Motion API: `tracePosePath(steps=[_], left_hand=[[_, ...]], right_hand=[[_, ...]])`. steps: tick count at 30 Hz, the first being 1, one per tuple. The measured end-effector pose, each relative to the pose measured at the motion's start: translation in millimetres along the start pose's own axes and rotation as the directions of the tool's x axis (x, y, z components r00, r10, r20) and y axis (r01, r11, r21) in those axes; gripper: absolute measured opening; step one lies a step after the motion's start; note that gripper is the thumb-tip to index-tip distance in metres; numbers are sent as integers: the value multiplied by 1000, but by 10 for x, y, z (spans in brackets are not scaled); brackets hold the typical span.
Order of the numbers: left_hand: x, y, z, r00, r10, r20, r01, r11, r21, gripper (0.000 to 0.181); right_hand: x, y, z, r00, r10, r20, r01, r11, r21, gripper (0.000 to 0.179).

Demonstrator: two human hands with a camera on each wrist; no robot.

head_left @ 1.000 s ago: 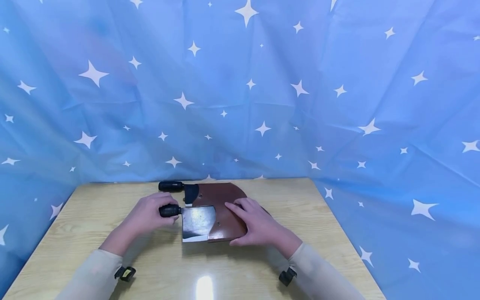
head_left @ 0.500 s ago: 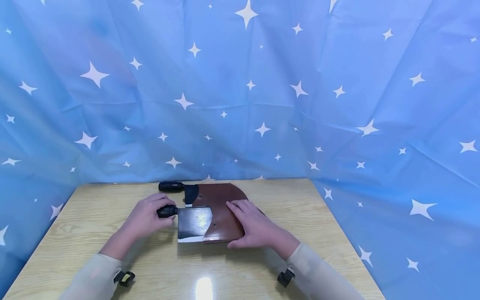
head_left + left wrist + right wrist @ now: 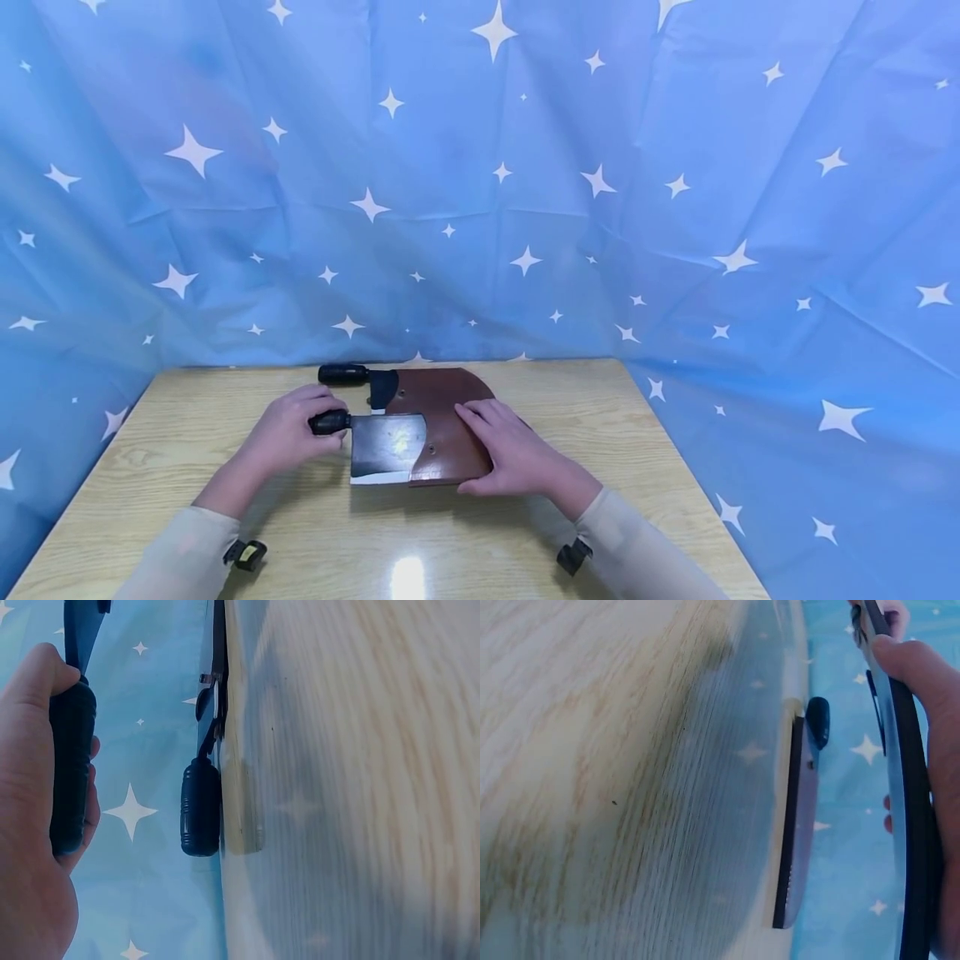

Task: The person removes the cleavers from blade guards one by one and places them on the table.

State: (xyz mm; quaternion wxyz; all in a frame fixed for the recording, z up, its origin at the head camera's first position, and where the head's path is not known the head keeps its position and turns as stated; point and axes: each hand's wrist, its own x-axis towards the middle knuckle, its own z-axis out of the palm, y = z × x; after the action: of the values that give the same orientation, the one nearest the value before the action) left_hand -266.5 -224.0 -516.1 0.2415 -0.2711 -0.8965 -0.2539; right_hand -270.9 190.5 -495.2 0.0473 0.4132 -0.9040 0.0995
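Observation:
My left hand [image 3: 292, 429] grips the black handle [image 3: 73, 765] of a cleaver, its thumb lying at the neck in the left wrist view. The broad dark blade [image 3: 386, 446] with a pale edge points right and runs into a brown sheath [image 3: 453, 442]. My right hand [image 3: 513, 454] holds the sheath's right side, thumb on one face and fingertips showing past the other in the right wrist view. Both are raised above the table. Inside the sheath the rest of the blade is hidden. Behind them lies a second cleaver [image 3: 343, 375], its black handle pointing left, in a brown sheath [image 3: 799, 825].
The light wood table [image 3: 600, 500] reaches back to a blue curtain [image 3: 480, 167] with white stars, hung behind and along the sides. A black wrist device [image 3: 246, 554] sits on the left sleeve and another [image 3: 573, 554] on the right.
The left hand has drawn the handle and blade a little to the left, and slightly more blade shows outside the sheath. The right hand and the second cleaver stay nearly in place.

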Motion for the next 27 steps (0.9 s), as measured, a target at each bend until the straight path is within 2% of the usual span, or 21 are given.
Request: tracePosePath(steps=[6,12,14,20,27], left_hand=[[-22,-13,-17,998,-35,42,35,999,12,34],[-15,3,-61,993,-55,109,47,996,72,36],[-22,9,-73,991,-60,122,51,996,69,37],[-82,-20,-76,989,-101,111,104,994,-17,36],[-131,-60,-92,988,-120,92,125,991,-45,38]], right_hand=[[-21,3,3,1000,13,9,-13,1000,-8,124],[-32,3,6,1000,24,12,-24,1000,-4,123],[-32,7,11,1000,26,11,-25,1000,-7,123],[-48,29,19,999,31,24,-30,1000,-7,124],[-81,70,-15,1000,3,22,-3,1000,4,124]])
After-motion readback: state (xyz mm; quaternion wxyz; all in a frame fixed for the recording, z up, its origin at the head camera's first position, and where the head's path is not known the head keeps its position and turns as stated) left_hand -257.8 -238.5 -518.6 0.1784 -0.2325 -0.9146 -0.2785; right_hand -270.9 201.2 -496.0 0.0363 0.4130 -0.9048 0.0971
